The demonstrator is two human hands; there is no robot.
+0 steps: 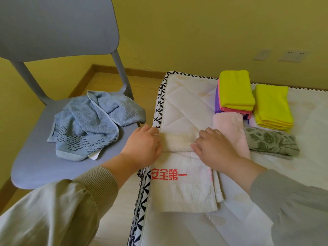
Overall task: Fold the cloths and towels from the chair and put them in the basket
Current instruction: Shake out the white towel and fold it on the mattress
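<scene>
One white towel lies at the near-left corner of the mattress, its far end doubled back into a thick fold. The left hand curls its fingers round the fold's left end. The right hand bends its fingers over the right end, with the thumb at the near edge, seemingly pinching it. Terry pile: I judge it light, limp and not slippery, likely to sag or spring open if let go. It is best held at the two ends of the fold and drawn over evenly. Red print on the flat part reads 安全第一; a fainter red line along the right hem is too small to read. One blue towel sits crumpled on the chair, not yet folded, with a white tag at its near corner, unreadable. A pink towel, green towel and two stacks of yellow cloths lie folded beyond. The basket is not in view.
</scene>
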